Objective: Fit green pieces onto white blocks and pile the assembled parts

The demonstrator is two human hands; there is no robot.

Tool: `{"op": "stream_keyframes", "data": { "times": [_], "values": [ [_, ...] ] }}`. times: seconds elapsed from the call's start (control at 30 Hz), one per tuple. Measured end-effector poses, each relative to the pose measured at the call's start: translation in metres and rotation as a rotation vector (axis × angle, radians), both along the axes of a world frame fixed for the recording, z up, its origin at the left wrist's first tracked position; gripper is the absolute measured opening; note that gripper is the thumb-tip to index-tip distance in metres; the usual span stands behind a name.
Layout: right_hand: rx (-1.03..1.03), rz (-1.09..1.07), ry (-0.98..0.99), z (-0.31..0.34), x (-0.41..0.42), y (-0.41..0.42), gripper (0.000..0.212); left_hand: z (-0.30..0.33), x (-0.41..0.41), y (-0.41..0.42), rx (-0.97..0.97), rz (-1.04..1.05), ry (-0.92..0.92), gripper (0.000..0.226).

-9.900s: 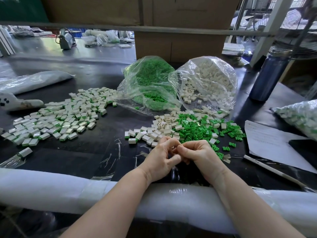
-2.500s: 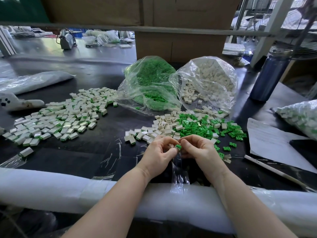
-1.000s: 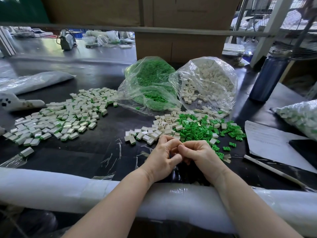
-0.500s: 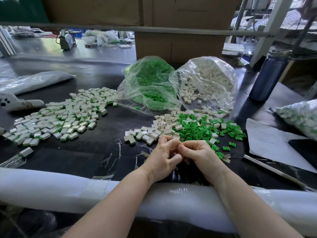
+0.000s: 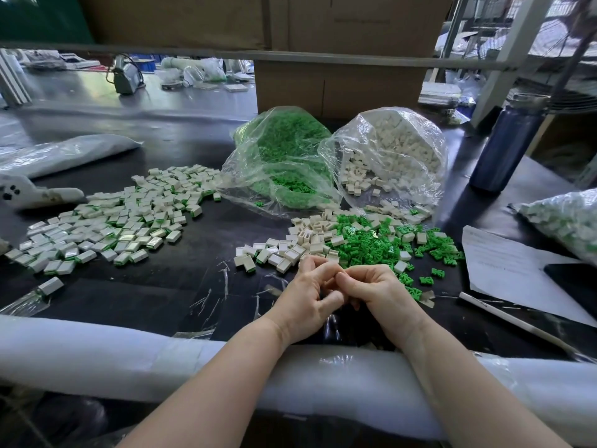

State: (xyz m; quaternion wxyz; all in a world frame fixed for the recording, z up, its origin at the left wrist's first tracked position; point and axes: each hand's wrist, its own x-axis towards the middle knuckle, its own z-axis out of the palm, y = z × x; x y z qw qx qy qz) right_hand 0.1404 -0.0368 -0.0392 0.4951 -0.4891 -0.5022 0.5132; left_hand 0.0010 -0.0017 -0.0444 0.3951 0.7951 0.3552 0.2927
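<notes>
The left hand (image 5: 308, 297) and the right hand (image 5: 376, 294) meet above the dark table (image 5: 161, 286), fingers curled and pressed together. What they hold is hidden between the fingers, so the grip cannot be told. Just behind them lie loose green pieces (image 5: 365, 242) mixed with white blocks (image 5: 307, 236). The pile of assembled parts (image 5: 119, 218) is far to the left. Two clear bags (image 5: 284, 163) stand behind, partly blurred by plastic.

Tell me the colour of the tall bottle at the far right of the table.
Dark blue bottle with a silvery cap, seen in the head view.
</notes>
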Motion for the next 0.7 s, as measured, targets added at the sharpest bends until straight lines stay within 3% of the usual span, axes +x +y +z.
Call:
{"op": "stream_keyframes", "data": {
  "times": [0.3, 0.43, 0.7],
  "values": [
    [0.040, -0.027, 0.008, -0.0009, -0.0021, 0.0014, 0.027, 0.0012, -0.0013, 0.0007, -0.025, 0.073, -0.105, 0.012],
    [0.091, -0.174, 0.002, -0.0011, 0.0009, 0.0027, 0.008, 0.0004, -0.0026, 0.0033, -0.014, 0.136, -0.097, 0.009],
    [0.159, -0.249, -0.173, -0.0028, 0.0029, 0.0027, 0.022, 0.0012, -0.0026, 0.0031, -0.069, 0.154, -0.151, 0.013]
  ]
}}
